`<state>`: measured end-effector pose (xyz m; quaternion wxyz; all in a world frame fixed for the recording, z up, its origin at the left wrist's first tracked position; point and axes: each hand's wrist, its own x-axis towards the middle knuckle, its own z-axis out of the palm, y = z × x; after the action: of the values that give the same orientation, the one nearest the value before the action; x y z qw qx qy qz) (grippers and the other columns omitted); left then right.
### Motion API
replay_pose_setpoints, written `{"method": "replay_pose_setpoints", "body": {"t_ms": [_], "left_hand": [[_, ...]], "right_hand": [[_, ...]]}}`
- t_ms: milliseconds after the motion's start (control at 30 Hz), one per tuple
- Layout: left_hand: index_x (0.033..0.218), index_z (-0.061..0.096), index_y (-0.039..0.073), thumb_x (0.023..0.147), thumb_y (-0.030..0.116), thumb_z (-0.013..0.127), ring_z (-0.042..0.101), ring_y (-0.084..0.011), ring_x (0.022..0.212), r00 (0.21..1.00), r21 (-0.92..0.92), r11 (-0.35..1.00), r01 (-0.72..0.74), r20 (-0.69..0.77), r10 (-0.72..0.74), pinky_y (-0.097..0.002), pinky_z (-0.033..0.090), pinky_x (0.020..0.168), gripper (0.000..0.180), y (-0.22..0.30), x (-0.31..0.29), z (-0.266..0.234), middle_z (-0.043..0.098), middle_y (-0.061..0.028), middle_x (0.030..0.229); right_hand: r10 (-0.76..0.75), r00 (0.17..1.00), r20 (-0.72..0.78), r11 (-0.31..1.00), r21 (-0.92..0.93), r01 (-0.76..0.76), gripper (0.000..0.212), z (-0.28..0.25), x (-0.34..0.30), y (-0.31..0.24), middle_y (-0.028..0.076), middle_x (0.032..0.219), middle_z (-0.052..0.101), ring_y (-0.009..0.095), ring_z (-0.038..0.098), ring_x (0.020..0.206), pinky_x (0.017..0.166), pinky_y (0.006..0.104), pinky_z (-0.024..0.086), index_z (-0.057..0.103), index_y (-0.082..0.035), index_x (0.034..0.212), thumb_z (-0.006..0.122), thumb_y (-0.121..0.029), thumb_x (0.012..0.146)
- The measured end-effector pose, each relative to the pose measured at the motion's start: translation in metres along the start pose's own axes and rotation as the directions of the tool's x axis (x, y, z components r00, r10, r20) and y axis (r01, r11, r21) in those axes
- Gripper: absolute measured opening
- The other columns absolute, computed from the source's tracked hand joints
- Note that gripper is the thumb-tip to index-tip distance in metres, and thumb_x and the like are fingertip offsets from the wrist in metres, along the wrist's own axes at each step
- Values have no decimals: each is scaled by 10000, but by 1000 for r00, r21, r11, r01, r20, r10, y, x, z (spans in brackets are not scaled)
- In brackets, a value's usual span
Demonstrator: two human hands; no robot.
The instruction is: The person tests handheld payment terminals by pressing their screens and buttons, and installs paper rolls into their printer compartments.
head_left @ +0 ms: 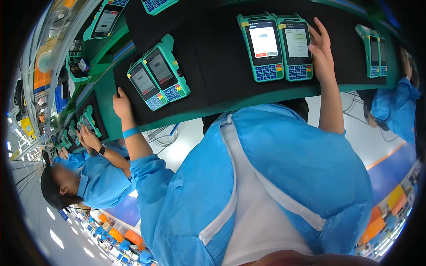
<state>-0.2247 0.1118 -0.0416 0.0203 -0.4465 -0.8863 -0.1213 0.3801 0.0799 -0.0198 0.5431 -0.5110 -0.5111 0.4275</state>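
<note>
My right hand (323,52) is open at the right side of a green payment terminal (298,48). Its fingers are spread and its thumb lies against the screen's edge. A second payment terminal (264,48) stands close on its left with a bright screen lit. My left hand (121,104) rests near the black mat's left edge, with one finger extended and the others loosely curled; I see nothing in it. Right of that hand, two more terminals, a left one (145,85) and a right one (166,73), lie tilted side by side with dimmer screens.
The black mat (208,57) covers a green bench (213,111). Further terminals (376,52) stand at the right end, and another terminal (105,21) lies at the upper left beside a rail. Co-workers sit nearby: a person (95,177) on the left and a blue sleeve (395,106) on the right.
</note>
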Motion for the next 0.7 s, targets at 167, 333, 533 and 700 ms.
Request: {"method": "replay_pose_setpoints", "body": {"t_ms": [167, 333, 533, 700], "left_hand": [[996, 630, -18, 899, 562, 440, 613, -431, 912, 1000, 10, 1000, 26, -18, -26, -474, 486, 783, 618, 37, -28, -7, 646, -263, 947], [997, 632, -54, 894, 541, 475, 616, -428, 907, 998, -60, 998, 22, -50, -25, -462, 487, 778, 623, 13, -13, -8, 646, -272, 945], [1008, 628, -45, 890, 553, 472, 617, -425, 908, 991, -6, 1000, 17, -131, -18, -463, 488, 776, 629, -9, -6, -13, 646, -267, 949], [1040, 625, -27, 888, 561, 467, 614, -414, 932, 995, 57, 998, 40, -93, -35, -456, 488, 796, 628, -4, 5, -36, 644, -258, 979]], "right_hand": [[44, 999, 27, 973, 226, -50, 685, 1, 9, 0, 209, 1432, 364, 305, 390, 1299, 1052, 377, 340, 161, -121, 1479, 480, -171, 876], [26, 996, 82, 974, 221, -43, 652, 10, 13, -6, 186, 1449, 348, 300, 380, 1308, 1061, 379, 328, 178, -131, 1478, 452, -149, 887], [-41, 998, 49, 997, -67, 44, 613, 2, 10, -11, 151, 1457, 353, 335, 302, 1365, 1103, 416, 267, 291, -141, 1444, 519, -198, 878], [-329, 854, 402, 806, -352, 476, 548, 73, -3, -53, 144, 1435, 374, 334, 327, 1348, 1083, 417, 308, 453, -80, 1323, 606, -137, 800]]}}
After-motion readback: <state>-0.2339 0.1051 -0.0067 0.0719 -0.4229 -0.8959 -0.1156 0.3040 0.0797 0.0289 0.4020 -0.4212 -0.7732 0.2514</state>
